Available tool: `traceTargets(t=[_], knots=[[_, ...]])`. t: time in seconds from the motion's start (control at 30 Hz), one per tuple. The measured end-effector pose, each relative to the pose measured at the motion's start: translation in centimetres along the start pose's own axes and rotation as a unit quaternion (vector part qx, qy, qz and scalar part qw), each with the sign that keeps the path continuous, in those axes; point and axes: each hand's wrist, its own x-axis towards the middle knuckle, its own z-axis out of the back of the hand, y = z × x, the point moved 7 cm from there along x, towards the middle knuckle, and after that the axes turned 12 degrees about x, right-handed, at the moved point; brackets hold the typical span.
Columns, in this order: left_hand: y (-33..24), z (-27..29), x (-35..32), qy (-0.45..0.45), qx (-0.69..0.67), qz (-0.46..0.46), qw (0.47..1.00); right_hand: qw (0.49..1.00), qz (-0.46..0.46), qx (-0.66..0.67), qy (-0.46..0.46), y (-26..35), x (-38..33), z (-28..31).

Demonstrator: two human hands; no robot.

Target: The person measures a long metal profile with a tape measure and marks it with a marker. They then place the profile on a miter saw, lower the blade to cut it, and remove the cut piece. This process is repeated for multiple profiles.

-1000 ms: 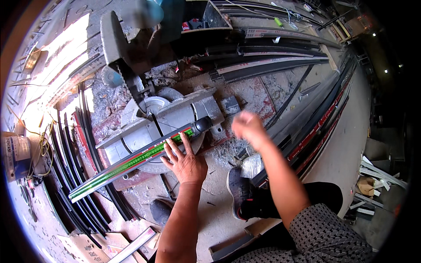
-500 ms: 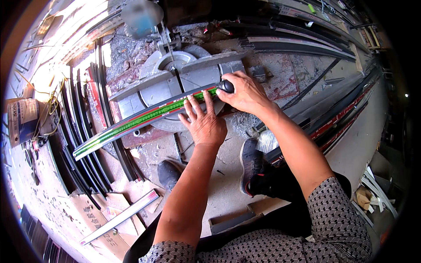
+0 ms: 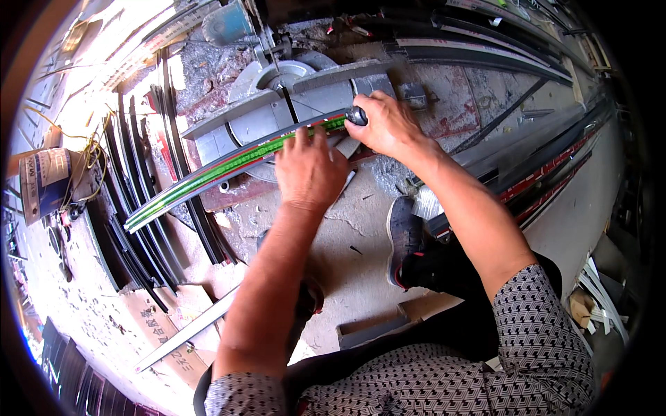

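A long, narrow strip (image 3: 232,163) lies slantwise from the left of the frame to just above its centre, its left end lower than its right. Its upper face is bright green with fine printed marks, bordered by thin red lines; a dark band runs along the upper edge and a pale, shiny one along the lower. It crosses in front of the grey saw base (image 3: 253,128), and its left end reaches out over the dark strips (image 3: 142,180) in the left of the frame.

My left hand (image 3: 310,170) is palm down near the centre, fingers bent and set close together on the strip's right part. My thumb is hidden, so I cannot tell whether I pinch the strip or only press on it.

My right hand (image 3: 388,125), just above and right of centre, is curled around a rounded black knob (image 3: 356,116) at the strip's right end. Thumb and fingers close about it, leaving its rounded front showing. I cannot tell whether knob and strip are joined.
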Motion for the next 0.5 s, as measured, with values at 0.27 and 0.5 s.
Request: traceTargets(t=[0.27, 0.5], knots=[[11.6, 4.1, 0.2, 0.067, 0.075, -0.069, 0.992, 0.99, -0.022, 0.1, 0.094, 1.3, -7.6, -4.9], [26.0, -0.7, -3.6, 0.103, 0.11, 0.087, 0.985, 0.983, -0.086, 0.099, 0.127, -2.4, -14.7, -11.1]])
